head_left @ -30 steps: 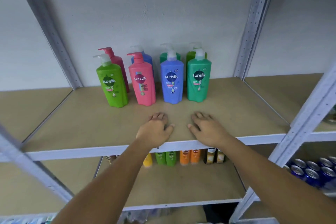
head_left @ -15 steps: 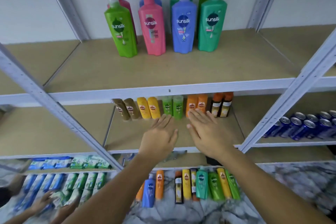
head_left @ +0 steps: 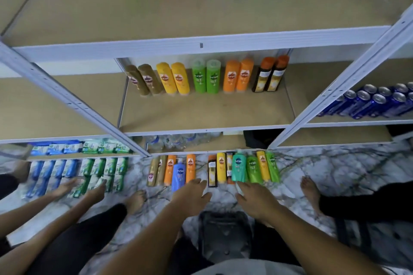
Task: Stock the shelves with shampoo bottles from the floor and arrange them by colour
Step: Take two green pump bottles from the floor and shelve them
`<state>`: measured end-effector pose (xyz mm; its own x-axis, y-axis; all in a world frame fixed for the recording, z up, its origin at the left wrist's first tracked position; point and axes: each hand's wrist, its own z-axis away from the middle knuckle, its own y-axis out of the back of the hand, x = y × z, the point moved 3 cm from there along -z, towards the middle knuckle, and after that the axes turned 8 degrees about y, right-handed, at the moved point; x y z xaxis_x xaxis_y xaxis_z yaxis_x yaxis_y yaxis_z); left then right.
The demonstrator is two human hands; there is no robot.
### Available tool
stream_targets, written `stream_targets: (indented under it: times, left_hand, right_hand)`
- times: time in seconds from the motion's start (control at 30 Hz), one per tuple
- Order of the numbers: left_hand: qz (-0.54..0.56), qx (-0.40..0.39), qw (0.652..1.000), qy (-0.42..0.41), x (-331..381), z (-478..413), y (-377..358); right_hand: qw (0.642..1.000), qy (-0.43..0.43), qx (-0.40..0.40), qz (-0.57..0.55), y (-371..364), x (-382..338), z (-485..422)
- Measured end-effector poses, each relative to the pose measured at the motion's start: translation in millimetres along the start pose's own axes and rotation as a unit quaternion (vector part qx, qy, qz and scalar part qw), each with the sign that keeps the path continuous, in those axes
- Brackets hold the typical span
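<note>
Person, seen from the head camera. Hands: the left hand [head_left: 192, 195] and the right hand [head_left: 257, 200] are both bare. Arms: the left forearm [head_left: 152, 239] and the right forearm [head_left: 312, 239] are bare along the whole visible length, down to the lower edge. Torso: a pale grey garment [head_left: 245, 269] shows as a narrow strip only, plain as far as can be told. Beneath the arms: near-black clothing [head_left: 187, 257], detail lost in shadow.

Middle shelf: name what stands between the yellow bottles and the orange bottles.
Two green bottles stand between the yellow bottles and orange bottles, in the head view.
</note>
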<state>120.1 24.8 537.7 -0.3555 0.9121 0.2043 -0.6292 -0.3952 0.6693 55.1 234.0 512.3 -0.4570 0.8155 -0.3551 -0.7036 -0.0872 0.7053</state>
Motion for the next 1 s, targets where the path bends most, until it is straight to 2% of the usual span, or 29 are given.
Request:
stream_targets:
  times: [0.2,0.5,0.77,1.0]
  left_hand:
    - [0.003,-0.017,1.000,0.013,-12,-6,-18]
    - [0.042,-0.036,0.998,-0.006,9,-76,-48]
    - [0.075,-0.072,0.995,-0.009,44,-247,-160]
    - [0.125,-0.034,0.992,-0.002,54,-429,-262]
  right_hand:
    - [0.999,-0.023,-0.038,-0.017,-15,10,0]
    - [0.990,-0.087,-0.025,-0.109,-39,57,-45]
    - [0.988,-0.110,-0.041,-0.100,-145,174,-158]
    - [0.991,-0.109,-0.052,-0.050,-232,296,-284]
